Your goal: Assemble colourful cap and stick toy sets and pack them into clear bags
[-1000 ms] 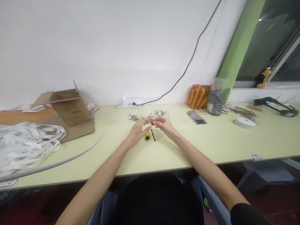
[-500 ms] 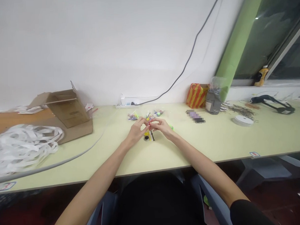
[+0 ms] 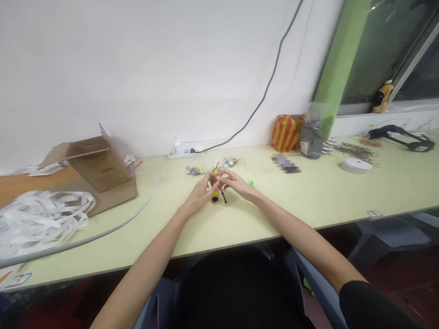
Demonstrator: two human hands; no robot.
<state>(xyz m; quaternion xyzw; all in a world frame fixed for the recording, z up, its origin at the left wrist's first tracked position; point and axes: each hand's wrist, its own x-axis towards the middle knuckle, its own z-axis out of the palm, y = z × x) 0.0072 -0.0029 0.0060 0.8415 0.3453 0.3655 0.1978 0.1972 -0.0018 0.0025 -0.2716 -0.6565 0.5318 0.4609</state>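
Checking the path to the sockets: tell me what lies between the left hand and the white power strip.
A small bundle of colourful pieces lies between the left hand and the white power strip, in the head view.

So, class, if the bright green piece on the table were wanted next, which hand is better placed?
Probably the right hand: the bright green piece lies close beside it, while the left hand is farther away. Both hands' fingertips are busy, though, apparently around a small reddish piece.

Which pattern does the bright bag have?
In the head view, the bright bag shows red and yellow stripes.
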